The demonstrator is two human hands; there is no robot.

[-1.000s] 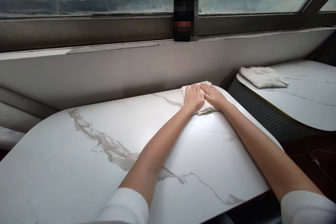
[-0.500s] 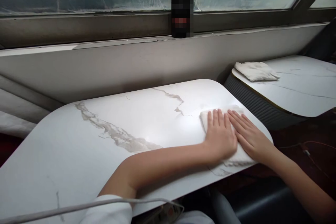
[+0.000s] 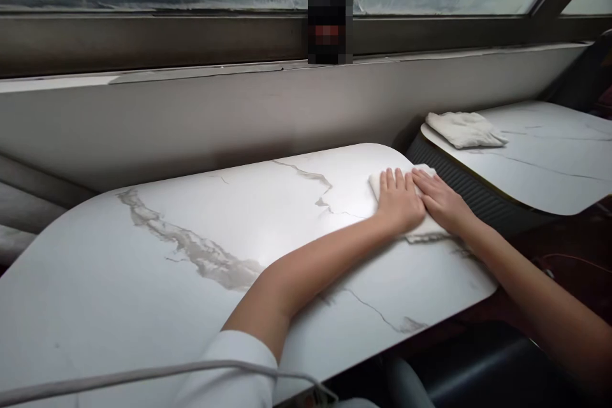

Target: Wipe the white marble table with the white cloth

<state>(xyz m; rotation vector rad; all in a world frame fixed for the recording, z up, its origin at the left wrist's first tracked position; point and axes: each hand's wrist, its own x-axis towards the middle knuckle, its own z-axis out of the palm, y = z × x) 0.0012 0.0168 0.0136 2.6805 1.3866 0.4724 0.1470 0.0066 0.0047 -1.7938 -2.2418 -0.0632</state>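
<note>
A folded white cloth [image 3: 430,227] lies flat on the white marble-patterned table [image 3: 287,204], near its right end. My left hand [image 3: 400,203] rests on top of the cloth, palm down, fingers stretched out and pointing away from me. Beside it, my right hand [image 3: 442,201] presses on the cloth's right part, also flat with its fingers extended; its fingertips touch or nearly touch my left hand. The hands cover the middle of the cloth.
On a second marble-patterned table [image 3: 549,166] at the right lies another folded white cloth [image 3: 466,129]. A dark pixelated object [image 3: 329,6] stands on the window ledge. A grey cable [image 3: 143,373] crosses the lower left, and a black seat [image 3: 492,370] is below the table edge.
Both hands and the cloth under them have moved away from me, toward the table's far right corner. The view has shifted slightly.
</note>
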